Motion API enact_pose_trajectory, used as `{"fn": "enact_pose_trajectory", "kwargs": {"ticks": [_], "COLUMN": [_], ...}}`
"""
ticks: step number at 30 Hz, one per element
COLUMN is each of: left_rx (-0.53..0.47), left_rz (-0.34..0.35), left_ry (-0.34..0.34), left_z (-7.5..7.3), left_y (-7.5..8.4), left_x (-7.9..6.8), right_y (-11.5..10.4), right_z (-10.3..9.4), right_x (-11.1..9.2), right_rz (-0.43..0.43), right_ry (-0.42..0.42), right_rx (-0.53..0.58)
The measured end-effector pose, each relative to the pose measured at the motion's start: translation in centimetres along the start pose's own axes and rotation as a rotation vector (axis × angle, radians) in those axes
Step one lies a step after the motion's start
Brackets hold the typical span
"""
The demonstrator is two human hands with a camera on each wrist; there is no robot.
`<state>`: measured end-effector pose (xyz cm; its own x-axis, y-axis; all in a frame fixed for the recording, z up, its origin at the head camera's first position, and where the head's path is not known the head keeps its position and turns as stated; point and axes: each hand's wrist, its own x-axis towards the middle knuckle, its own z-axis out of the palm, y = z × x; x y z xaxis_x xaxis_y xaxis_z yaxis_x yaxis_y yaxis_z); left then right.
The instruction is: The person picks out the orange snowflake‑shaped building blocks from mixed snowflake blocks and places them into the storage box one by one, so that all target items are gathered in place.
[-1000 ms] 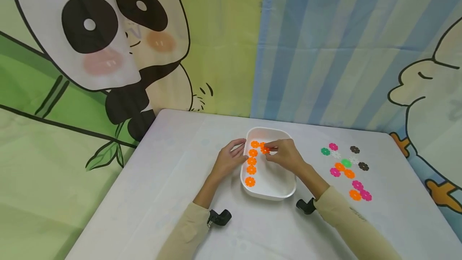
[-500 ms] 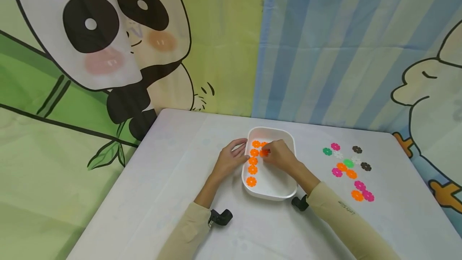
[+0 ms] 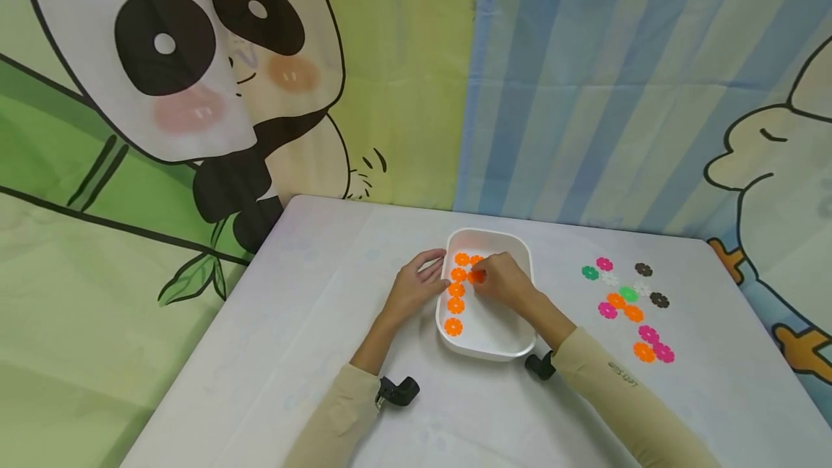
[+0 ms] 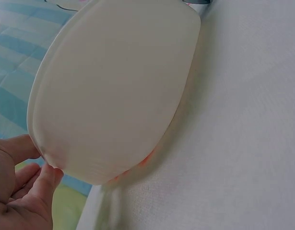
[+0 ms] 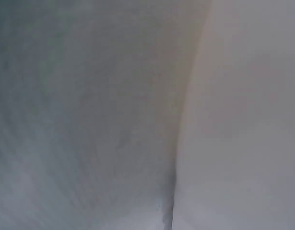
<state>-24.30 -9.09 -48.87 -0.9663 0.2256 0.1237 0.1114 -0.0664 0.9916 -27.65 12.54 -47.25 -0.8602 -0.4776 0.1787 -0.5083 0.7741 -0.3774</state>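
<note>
A white rectangular tray (image 3: 499,331) with rounded corners stands on the table. Several orange flower-shaped pieces (image 3: 453,326) lie flat inside, in a column along its left wall. My left hand (image 3: 408,289) pinches the tray's left rim between thumb and fingers; in the left wrist view this left hand (image 4: 29,189) grips the edge of the tray's side (image 4: 113,91). Inside the tray, my right hand (image 3: 508,282) pinches an orange flower-shaped piece (image 3: 476,276) beside the column, just below another orange one. Its fingertips are mostly hidden behind the hand. The right wrist view is blurred, with only pale surfaces.
On the table (image 3: 312,309) right of the tray lie scattered flower-shaped pieces: pink (image 3: 607,310), green (image 3: 628,294), brown (image 3: 659,300), white (image 3: 642,288) and orange (image 3: 644,352). A printed cloth backdrop (image 3: 403,78) rises behind the table's far edge.
My right hand has shifted slightly, lowering the orange flower-shaped piece beside the column, then stayed nearly still. The left hand keeps its hold on the tray rim.
</note>
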Motion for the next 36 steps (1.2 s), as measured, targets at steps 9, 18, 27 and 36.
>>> {"fn": "enact_pose_trajectory", "kwargs": {"ticks": [9, 18, 27, 36], "left_rx": [-0.006, -0.007, 0.025, 0.046], "left_rz": [0.006, -0.004, -0.034, -0.015], "left_ry": [-0.007, -0.018, -0.043, 0.016], "left_z": [0.3, 0.5, 0.3, 0.1], "left_y": [-0.3, 0.1, 0.8, -0.1], "left_x": [0.3, 0.2, -0.1, -0.2], "right_y": [0.1, 0.3, 0.2, 4.7], "right_z": [-0.2, -0.6, -4.2, -7.6], "right_x": [-0.3, -0.6, -2.4, -6.7], "right_rz": [0.02, 0.001, 0.062, 0.1], "right_ry": [0.007, 0.111, 0.178, 0.284], "right_rx": [0.019, 0.133, 0.188, 0.112]}}
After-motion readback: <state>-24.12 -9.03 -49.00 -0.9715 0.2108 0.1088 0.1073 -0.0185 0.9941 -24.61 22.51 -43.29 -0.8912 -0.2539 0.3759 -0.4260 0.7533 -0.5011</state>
